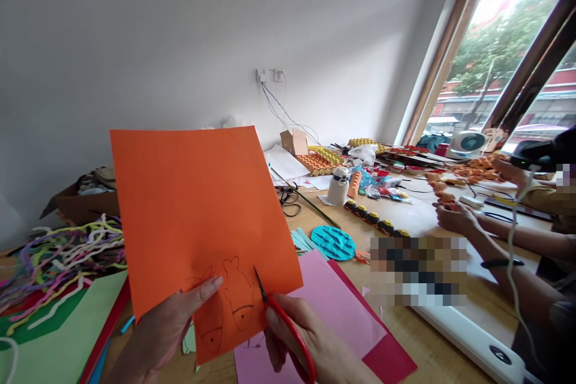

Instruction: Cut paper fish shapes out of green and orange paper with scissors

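Observation:
An orange sheet of paper (193,198) is held up in front of me, with two fish outlines drawn in dark line near its lower edge. My left hand (168,318) grips the sheet from the lower left, the thumb lying on its face over one fish's tail. In my right hand (297,330) is a pair of red-handled scissors (291,321). Their dark tip lies against the paper just right of the right-hand fish. Beneath the sheet, pink paper (328,300) rests on the table over red paper (400,363).
Fuzzy coloured craft stems (58,270) and green paper (101,306) lie at left, a cardboard box (76,198) behind. A turquoise disc (333,243), a white bottle (338,186) and a white bar-shaped device (468,330) are at right. Other people's hands (456,216) work there.

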{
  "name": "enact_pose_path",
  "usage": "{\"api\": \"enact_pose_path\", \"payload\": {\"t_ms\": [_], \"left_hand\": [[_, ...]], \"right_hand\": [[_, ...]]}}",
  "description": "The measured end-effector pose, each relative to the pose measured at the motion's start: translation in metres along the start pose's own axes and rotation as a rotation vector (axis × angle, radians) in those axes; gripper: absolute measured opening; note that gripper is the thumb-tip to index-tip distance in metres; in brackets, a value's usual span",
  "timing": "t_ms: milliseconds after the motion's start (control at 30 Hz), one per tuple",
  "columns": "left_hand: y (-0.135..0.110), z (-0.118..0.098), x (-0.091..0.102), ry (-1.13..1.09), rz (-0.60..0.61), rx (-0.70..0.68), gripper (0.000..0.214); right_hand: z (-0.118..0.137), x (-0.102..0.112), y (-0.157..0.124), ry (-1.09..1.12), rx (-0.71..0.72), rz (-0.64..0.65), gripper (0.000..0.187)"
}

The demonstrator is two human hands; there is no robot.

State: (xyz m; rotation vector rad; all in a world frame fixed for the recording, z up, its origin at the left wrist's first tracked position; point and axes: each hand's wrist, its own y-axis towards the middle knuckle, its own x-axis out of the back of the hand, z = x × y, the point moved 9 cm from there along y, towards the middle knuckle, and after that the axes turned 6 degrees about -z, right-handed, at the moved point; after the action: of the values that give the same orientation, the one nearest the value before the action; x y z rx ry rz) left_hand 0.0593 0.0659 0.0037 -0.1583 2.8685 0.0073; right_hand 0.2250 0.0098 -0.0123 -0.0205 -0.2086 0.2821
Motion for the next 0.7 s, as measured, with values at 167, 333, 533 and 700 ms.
{"api": "enact_pose_path", "payload": {"t_ms": [167,333,533,700], "left_hand": [[-0.002,0.001,0.0,0.023,-0.006,0.01,0.063],[-0.001,0.003,0.001,0.019,-0.012,0.032,0.06],[0.0,0.006,0.003,0.018,-0.008,0.035,0.057],[-0.001,0.004,0.003,0.058,-0.008,-0.004,0.061]], "right_hand": [[0.003,0.0,0.001,-0.017,0.015,-0.075,0.058],[-0.003,-0.001,0.003,0.001,0.008,-0.131,0.058],[-0.022,-0.003,0.01,0.018,0.046,-0.137,0.054],[-0.011,-0.001,0.008,0.005,0.024,-0.154,0.05]]}}
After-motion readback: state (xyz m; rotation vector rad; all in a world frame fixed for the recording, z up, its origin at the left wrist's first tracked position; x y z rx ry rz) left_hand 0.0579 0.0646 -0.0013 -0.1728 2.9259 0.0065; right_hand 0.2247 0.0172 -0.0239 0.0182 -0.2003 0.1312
